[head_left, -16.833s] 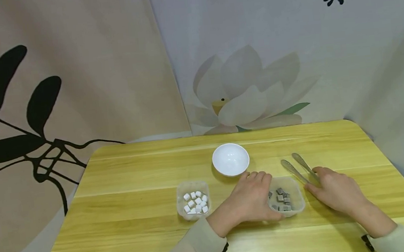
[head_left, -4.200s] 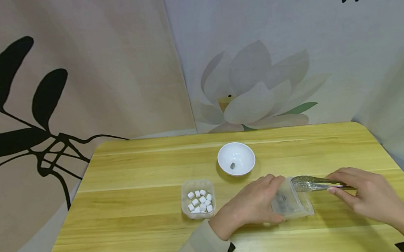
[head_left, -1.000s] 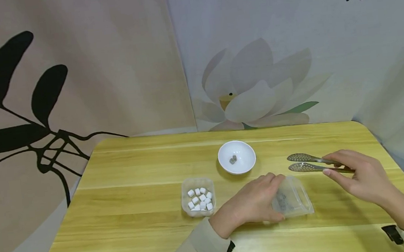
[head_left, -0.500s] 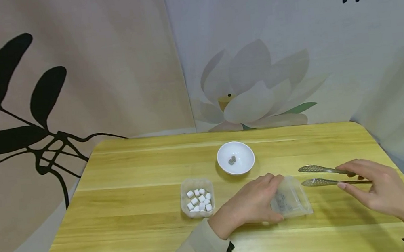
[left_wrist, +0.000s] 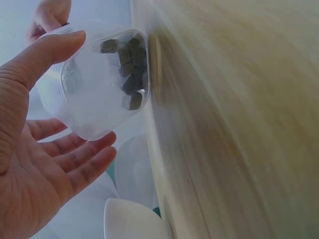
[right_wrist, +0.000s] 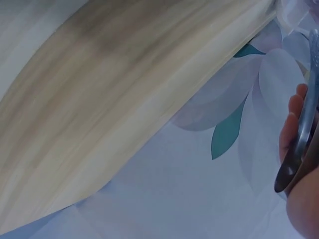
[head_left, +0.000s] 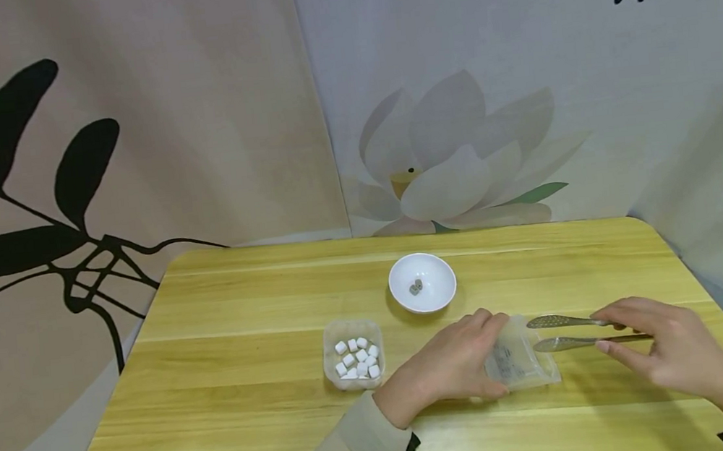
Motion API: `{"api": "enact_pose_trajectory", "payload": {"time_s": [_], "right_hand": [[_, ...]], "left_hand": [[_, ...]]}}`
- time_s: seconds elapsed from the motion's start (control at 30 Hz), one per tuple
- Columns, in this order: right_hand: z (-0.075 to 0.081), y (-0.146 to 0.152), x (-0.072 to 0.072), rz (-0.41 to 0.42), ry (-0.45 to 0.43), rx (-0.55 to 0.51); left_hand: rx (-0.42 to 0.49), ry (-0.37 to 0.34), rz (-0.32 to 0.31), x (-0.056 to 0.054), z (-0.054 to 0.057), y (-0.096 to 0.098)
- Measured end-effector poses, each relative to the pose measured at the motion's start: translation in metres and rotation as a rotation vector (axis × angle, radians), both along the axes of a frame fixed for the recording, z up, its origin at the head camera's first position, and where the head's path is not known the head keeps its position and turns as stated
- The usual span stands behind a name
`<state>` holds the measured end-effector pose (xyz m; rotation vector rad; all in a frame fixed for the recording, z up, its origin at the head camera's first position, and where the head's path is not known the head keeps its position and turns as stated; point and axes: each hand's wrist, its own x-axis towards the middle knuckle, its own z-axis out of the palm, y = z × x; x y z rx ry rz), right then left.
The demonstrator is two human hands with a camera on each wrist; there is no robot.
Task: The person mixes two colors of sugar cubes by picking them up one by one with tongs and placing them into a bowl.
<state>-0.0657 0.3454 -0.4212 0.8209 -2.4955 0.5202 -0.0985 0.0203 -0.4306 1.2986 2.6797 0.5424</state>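
Beside the tipped clear box (head_left: 521, 362), the right hand (head_left: 671, 352) pinches the tongs (head_left: 575, 342), spread wide. The left hand (head_left: 450, 366) grips the box, gray cubes (left_wrist: 132, 83) piled low inside. It seems best to hold it still and squeeze softly. Beyond, the white bowl (head_left: 434, 269) holds gray cubes too.

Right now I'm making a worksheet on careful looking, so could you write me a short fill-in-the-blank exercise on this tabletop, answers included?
1. The right grip holds a pair of metal ____.
2. The tilted plastic tub in the left grip has its opening toward the person's ____ side.
3. The small cubes in the upright tub are coloured ____.
4. A few gray cubes lie inside a round white ____.

Missing words: tongs; right; white; bowl.
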Motion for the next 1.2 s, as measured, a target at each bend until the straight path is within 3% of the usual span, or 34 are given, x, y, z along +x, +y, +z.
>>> {"api": "enact_pose_trajectory", "payload": {"time_s": [0.33,0.8,1.2], "right_hand": [[-0.007,-0.015,-0.005,0.03,0.018,0.081],[-0.011,-0.034,-0.014,0.112,0.01,0.1],[-0.005,-0.04,-0.018,0.094,-0.026,0.143]], "left_hand": [[0.002,-0.012,0.013,0.001,0.0,0.0],[-0.007,0.002,0.012,0.001,0.001,0.0],[-0.011,0.006,0.013,0.001,0.002,0.0]]}}
